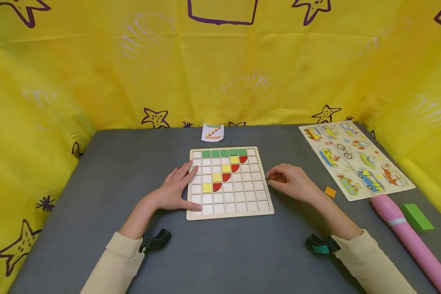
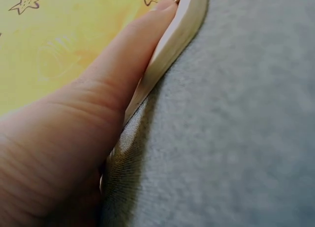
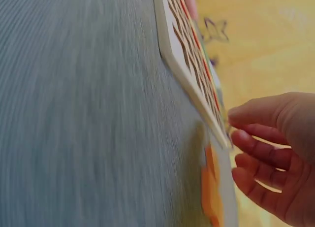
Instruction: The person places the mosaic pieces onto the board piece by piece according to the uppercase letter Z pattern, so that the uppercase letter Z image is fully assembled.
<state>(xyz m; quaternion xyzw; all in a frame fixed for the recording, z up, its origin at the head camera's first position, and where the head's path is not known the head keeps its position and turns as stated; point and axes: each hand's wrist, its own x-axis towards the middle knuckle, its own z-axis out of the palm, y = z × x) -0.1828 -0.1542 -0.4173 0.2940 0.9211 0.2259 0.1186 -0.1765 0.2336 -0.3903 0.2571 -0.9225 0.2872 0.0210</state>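
Observation:
A wooden grid board (image 1: pixel 242 198) lies on the grey table. Its top row holds green square tiles (image 1: pixel 224 153); a diagonal of yellow squares (image 1: pixel 217 177) and red quarter-round tiles (image 1: pixel 226 177) steps down to the left. My left hand (image 1: pixel 174 188) rests on the board's left edge, fingers spread, thumb on the bottom left corner. Just off the right edge is my right hand (image 1: pixel 292 181), fingers loosely bent, with no tile showing between thumb and fingertips in the right wrist view. Orange tiles (image 3: pixel 210 187) lie close by it, partly hidden by the hand in the head view.
A small pattern card (image 1: pixel 212 132) lies behind the board. One orange square (image 1: pixel 330 192) sits near the right forearm. Farther right are a vehicle picture puzzle board (image 1: pixel 356 159), a long pink object (image 1: pixel 411 237) and a green block (image 1: pixel 417 217). Yellow cloth (image 1: pixel 220 73) hangs around the table.

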